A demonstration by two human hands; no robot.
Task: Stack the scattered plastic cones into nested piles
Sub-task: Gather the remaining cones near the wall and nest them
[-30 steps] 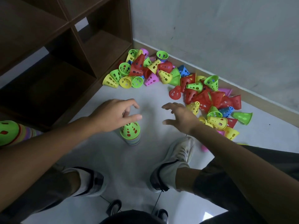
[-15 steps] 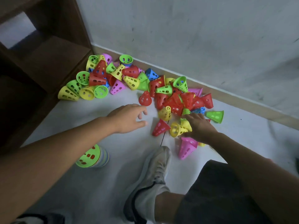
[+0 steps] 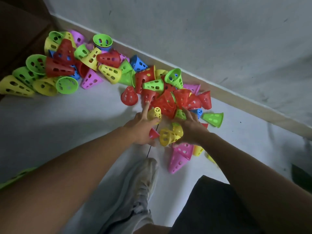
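Scanning from the left edge, I see one dark wooden shelf unit [image 3: 20, 31] in the corner, and against its foot the first cluster of scattered cones [image 3: 67, 65]: I count roughly five green, five yellow, four red, three pink and a couple of blue, all tipped on their sides or mouths up, touching one another along the baseboard [image 3: 236, 97]. Further right a second, mostly red cluster [image 3: 168, 100] lies on the white floor [image 3: 67, 124]; I make out about seven red there, three green and one blue, though overlap keeps me from an exact count. My left hand [image 3: 141, 127] reaches into its near edge with the index finger straight out, touching a red cone, while the thumb and other fingers pinch one yellow cone [image 3: 154, 114]. One red cone [image 3: 153, 133] peeks out just beside that hand. My right hand [image 3: 191, 128] curls over two nested yellow cones [image 3: 169, 135], gripping them. Below it lie two pink cones [image 3: 179, 156], and a lone green cone [image 3: 213, 119] sits to the right. One grey shoe [image 3: 143, 184] points toward the pile.
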